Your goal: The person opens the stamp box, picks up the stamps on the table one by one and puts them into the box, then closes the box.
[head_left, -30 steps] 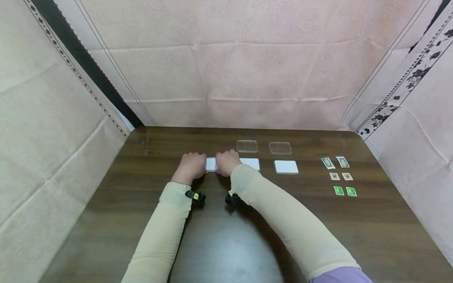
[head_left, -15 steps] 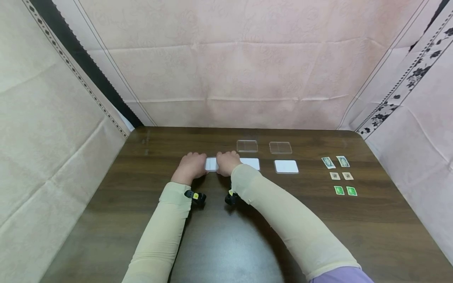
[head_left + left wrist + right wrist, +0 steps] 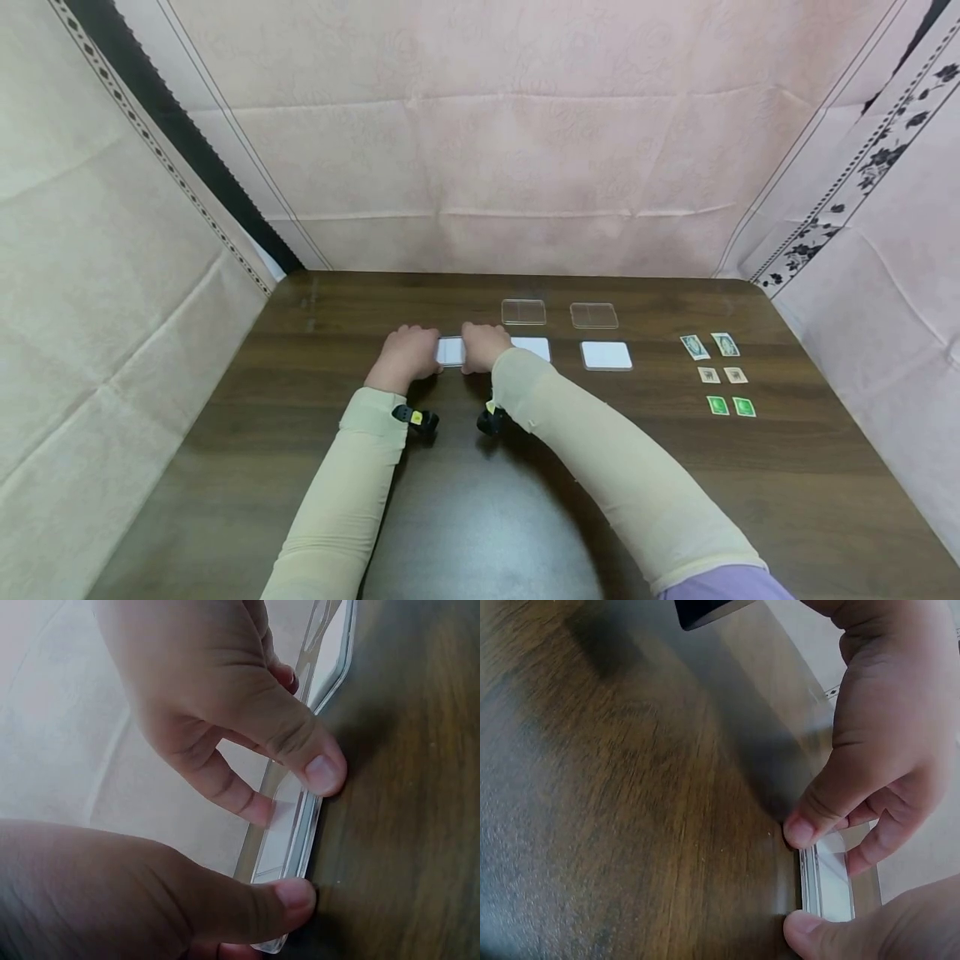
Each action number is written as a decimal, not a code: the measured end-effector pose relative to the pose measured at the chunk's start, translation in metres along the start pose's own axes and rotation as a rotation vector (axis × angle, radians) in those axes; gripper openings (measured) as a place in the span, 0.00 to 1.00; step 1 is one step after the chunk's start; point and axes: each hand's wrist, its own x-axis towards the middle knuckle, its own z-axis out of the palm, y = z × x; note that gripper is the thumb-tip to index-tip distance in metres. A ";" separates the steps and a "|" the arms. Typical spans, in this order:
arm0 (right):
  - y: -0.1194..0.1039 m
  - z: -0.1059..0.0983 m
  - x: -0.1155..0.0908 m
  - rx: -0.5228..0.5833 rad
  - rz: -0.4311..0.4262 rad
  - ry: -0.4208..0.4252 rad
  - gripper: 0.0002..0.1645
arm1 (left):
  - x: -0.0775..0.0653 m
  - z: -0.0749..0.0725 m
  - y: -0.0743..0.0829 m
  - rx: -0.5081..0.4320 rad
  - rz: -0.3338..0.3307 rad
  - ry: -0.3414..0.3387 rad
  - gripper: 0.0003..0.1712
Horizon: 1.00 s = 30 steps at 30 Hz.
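Observation:
A flat clear plastic case (image 3: 451,352) with a white inside lies on the table between my two hands. My left hand (image 3: 408,354) holds its left end, with the thumb (image 3: 295,894) on the near edge. At the right end, my right hand (image 3: 484,347) pinches the case, its thumb (image 3: 324,774) on the near edge and a finger reaching over to the far side. In the right wrist view, the layered edges of the case (image 3: 810,885) show between both thumbs. My hands hide the ends of the case.
A second white rectangle (image 3: 534,347) lies just past my right hand, partly hidden by it. Further right is a third white rectangle (image 3: 606,356). Two clear lid-like pieces (image 3: 523,312) lie behind them. Several small stamp-like pieces (image 3: 717,406) lie at the right on the brown table (image 3: 787,475).
My right hand has shifted very slightly to the right. Both hands stay on the case, and the other things lie where they were.

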 end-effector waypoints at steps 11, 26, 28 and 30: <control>-0.001 0.003 0.005 -0.067 -0.029 0.034 0.22 | -0.001 -0.004 0.003 0.019 0.005 0.009 0.20; -0.012 0.006 0.005 -0.183 -0.035 0.054 0.08 | -0.001 -0.004 0.007 0.083 -0.003 0.021 0.19; -0.014 0.005 0.003 -0.188 -0.033 0.051 0.07 | 0.000 -0.004 0.007 0.086 -0.001 0.023 0.18; -0.015 0.005 0.002 -0.184 -0.028 0.050 0.08 | 0.000 -0.004 0.007 0.086 0.002 0.020 0.18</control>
